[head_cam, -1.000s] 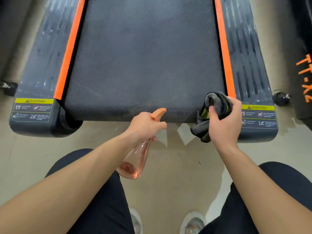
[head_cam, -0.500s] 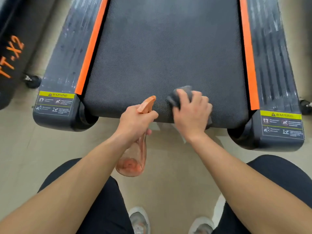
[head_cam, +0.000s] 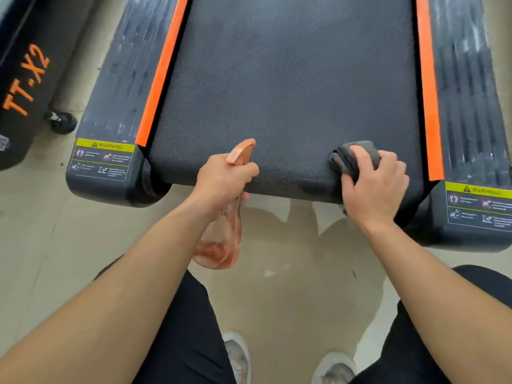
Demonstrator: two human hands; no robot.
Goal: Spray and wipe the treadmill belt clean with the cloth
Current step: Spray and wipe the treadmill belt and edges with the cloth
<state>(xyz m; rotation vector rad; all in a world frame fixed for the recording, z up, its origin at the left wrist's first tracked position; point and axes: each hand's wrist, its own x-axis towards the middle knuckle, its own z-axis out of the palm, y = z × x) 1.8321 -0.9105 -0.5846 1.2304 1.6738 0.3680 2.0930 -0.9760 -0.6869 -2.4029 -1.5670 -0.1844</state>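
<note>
Right hand [head_cam: 374, 187]: clamped on grey cloth [head_cam: 353, 157], pressing it onto treadmill belt [head_cam: 291, 87] for wiping. Left hand [head_cam: 224, 180]: clamped on spray bottle [head_cam: 221, 239] (nozzle aimed beltward, ready).

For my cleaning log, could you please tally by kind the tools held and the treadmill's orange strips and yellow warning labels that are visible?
Spray bottle: 1, in the left hand
Cloth: 1, under the right hand on the belt
Orange strips: 2, left and right
Yellow warning labels: 2, left and right
Total: 6
</note>
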